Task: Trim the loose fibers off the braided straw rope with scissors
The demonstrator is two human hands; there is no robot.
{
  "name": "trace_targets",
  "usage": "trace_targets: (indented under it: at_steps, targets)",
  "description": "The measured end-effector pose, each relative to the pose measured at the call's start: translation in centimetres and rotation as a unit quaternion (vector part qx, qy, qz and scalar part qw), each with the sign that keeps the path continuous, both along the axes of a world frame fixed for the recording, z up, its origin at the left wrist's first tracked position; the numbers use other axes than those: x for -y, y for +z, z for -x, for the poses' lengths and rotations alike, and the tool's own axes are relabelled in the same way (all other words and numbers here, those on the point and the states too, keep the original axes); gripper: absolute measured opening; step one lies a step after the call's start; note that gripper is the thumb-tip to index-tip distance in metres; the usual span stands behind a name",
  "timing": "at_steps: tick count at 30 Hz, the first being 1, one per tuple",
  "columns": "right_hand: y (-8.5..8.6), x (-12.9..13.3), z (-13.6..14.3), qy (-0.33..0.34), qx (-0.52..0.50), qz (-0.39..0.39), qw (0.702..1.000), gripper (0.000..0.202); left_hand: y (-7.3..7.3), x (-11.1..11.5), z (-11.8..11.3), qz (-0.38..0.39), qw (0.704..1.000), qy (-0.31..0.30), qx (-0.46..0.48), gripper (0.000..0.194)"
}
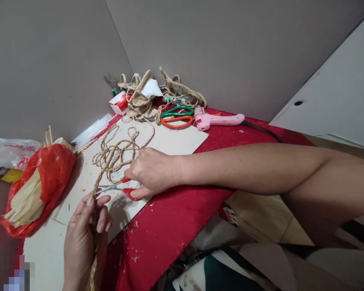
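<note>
A braided straw rope runs upward from my left hand, whose thumb and fingers are closed on it. My right hand has its fingers in the red handles of small scissors. The scissors' blades are spread and their tips point left, at the rope just above my left fingertips. Beyond my hands, more of the thin braid lies in loose loops on a white board.
A red plastic bag of pale straw strips stands at the left beside a clear bag. Along the grey wall lie coiled braids, green-and-orange-handled scissors and a pink glue gun with a black cord. A red cloth covers the table.
</note>
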State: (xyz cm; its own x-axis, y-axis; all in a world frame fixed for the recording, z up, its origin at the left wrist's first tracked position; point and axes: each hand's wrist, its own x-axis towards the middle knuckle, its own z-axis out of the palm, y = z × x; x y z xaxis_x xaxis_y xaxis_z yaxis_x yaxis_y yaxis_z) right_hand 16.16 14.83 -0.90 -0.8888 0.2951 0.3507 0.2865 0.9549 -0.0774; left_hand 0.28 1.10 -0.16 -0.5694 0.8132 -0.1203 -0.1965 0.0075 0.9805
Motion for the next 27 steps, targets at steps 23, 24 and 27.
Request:
trace_targets:
  at_steps: [23,24,27]
  targets:
    - [0.42,0.25,-0.12,0.029,0.042,-0.022,0.998,0.036,-0.24,-0.32,0.29,0.025,1.000,-0.005,0.011,0.014]
    - [0.48,0.23,-0.13,0.030,0.048,-0.022,0.998,0.035,-0.26,-0.34,0.32,0.027,1.000,-0.008,0.007,0.014]
    - [0.67,0.18,-0.19,0.031,0.062,-0.020,0.997,0.030,-0.26,-0.37,0.41,0.032,0.999,-0.014,0.009,0.013]
